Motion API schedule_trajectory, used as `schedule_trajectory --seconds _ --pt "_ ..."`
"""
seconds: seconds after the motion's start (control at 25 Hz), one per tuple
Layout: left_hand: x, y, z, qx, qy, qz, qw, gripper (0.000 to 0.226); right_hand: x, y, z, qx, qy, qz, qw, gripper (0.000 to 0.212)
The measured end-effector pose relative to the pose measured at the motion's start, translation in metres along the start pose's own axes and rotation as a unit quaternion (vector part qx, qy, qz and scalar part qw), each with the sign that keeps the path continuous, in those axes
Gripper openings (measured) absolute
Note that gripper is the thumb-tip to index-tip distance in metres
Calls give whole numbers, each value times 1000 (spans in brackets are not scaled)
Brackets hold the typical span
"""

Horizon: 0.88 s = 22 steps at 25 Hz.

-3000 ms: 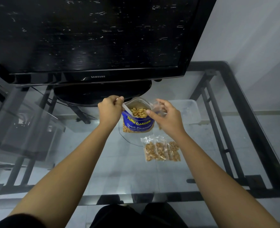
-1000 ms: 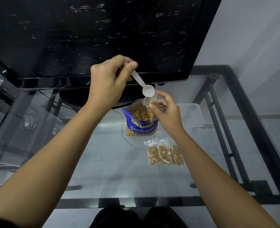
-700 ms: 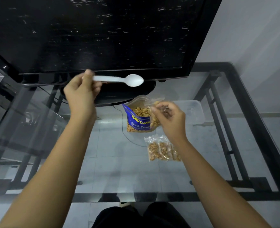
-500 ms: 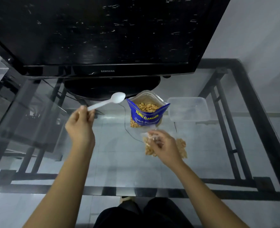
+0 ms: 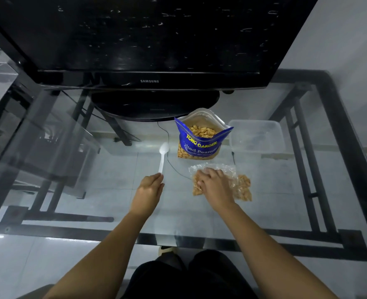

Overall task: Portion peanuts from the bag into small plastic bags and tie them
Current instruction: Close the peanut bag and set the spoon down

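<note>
Two hands work below the open peanut bag: left hand pinches the white spoon; right hand presses loosely curled onto small filled bags.

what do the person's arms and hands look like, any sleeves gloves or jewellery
Both arms are bare along the whole length in view, with no sleeves showing. The left hand and right hand wear no gloves, and no rings, watch or bracelets are visible on the fingers or wrists. Dark clothing shows only at the lap, below the arms.
</note>
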State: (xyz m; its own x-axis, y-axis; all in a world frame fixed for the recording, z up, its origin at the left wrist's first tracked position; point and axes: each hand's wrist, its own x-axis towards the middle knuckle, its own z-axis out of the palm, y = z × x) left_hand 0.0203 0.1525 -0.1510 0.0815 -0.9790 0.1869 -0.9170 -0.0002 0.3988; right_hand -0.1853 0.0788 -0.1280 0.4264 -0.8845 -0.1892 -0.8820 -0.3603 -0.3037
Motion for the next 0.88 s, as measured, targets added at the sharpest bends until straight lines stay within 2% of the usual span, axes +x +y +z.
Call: schedule_trajectory --seconds 0.12,0.4,0.52,0.56,0.64,0.68,0.72,0.76,0.84,0.88 --pt "-5 -2 1 7 -24 19 1000 27 -4 5 11 -11 2 -3 1000 39" --pt "27 7 -9 -36 22 -16 999 27 -14 18 22 -26 21 -76 997 37" --pt "58 21 -26 -133 62 -73 986 34 -20 12 4 94 25 -32 995 47" --pt "71 25 -35 -169 71 -87 979 37 -21 9 -7 164 57 -13 985 48" --pt "100 35 -55 -216 62 -85 971 45 -16 6 -37 271 194 46 942 46" --pt "115 40 -66 -231 34 -78 969 51 -10 8 -53 300 261 69 915 49" --pt "130 45 -76 -235 -7 -64 970 56 -1 10 -70 318 293 76 899 55" --pt "143 48 -84 -226 -51 -42 972 59 9 15 -87 333 281 74 897 62" --pt "166 51 -96 -177 -118 26 977 54 31 26 -116 312 165 46 934 71" --pt "175 50 -100 -138 -139 69 978 49 40 30 -128 288 107 18 951 68"
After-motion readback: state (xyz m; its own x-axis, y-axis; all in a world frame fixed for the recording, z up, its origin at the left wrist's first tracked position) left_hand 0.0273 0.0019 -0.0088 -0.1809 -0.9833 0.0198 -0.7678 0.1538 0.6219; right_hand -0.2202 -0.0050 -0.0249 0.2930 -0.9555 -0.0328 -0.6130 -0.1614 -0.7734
